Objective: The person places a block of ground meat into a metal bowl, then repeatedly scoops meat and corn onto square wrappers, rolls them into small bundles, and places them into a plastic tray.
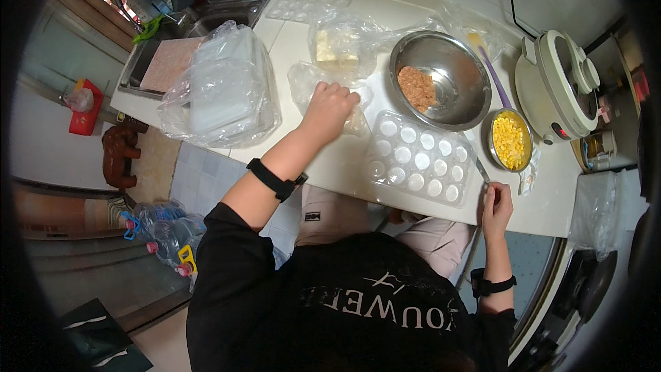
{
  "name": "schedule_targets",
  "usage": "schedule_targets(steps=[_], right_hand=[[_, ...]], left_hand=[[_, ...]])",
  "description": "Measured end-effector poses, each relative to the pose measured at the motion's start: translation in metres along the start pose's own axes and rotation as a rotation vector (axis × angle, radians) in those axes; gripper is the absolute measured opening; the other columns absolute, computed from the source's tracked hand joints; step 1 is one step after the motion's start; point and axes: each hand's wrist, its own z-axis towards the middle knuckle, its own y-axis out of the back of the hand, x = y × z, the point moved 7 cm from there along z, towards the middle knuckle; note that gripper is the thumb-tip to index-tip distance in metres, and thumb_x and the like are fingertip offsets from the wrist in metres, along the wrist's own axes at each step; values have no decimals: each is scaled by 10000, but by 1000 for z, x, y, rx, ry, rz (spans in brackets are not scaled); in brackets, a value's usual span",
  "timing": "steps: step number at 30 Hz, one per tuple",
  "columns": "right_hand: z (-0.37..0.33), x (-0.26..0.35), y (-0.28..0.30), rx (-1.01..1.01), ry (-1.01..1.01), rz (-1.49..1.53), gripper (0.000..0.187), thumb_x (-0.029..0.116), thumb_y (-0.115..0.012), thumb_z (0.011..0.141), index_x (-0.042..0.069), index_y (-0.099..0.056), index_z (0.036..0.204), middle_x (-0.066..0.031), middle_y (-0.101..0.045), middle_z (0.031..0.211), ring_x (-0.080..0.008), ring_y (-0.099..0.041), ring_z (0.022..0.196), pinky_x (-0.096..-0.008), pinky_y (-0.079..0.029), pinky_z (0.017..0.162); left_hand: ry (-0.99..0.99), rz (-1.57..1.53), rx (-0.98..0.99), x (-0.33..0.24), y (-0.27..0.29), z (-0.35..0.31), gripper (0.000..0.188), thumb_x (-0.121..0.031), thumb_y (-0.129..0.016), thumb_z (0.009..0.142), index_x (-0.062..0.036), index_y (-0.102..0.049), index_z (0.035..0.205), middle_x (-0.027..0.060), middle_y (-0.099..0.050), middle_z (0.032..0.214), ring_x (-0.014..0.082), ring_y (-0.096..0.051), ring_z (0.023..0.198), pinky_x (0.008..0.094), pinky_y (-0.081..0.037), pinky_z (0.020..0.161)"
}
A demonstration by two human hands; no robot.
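Observation:
My left hand (332,111) is closed, its fingers curled down over a clear plastic bag (301,81) on the counter; what lies under the fingertips is hidden. At the counter's front edge, my right hand (497,208) grips the end of a thin metal utensil (481,168), whose far end is too small to make out. Between the hands lies a clear plastic tray (421,157) with rows of round hollows. Behind it a steel bowl (463,72) holds a lump of pinkish minced meat (416,88). A smaller metal bowl of yellow corn kernels (509,139) stands to the right.
A pale electric cooker (556,86) stands at the right. Behind my left hand, a pale yellow block (337,49) sits in clear plastic. A large bagged stack of white containers (231,89) is at the left, near the sink (206,22). A purple-handled brush (492,72) leans by the corn.

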Motion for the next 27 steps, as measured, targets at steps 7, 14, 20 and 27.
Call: schedule_targets(steps=[7,14,20,27], right_hand=[[-6,-18,2,-81,79,-46,87,64,-533,937,-16,-564,936,-101,-559,775,-176,-525,647,-284,-450,611],[-7,-16,2,-115,56,-28,76,76,-559,924,1,-568,933,-55,-526,715,-109,-442,566,-243,-389,528],[-9,-18,3,-148,59,-29,56,51,-562,909,-3,-565,924,-60,-528,709,-111,-446,551,-254,-390,519],[-9,-20,3,-135,4,-9,38,28,-560,897,-7,-565,912,-62,-514,699,-113,-429,540,-254,-374,505]], left_hand=[[307,115,-76,15,60,-76,72,-36,-628,752,-44,-583,808,115,-573,783,304,-549,860,410,-406,764],[138,-43,-161,-50,98,-74,184,26,-597,723,-8,-567,901,165,-565,942,370,-549,888,443,-449,808],[133,-206,-2,-38,49,-20,200,-49,-624,759,-18,-590,954,172,-596,956,354,-590,881,427,-484,786],[637,15,131,67,1,-47,415,-264,-788,708,-18,-630,1002,150,-625,964,309,-611,887,391,-495,779]])
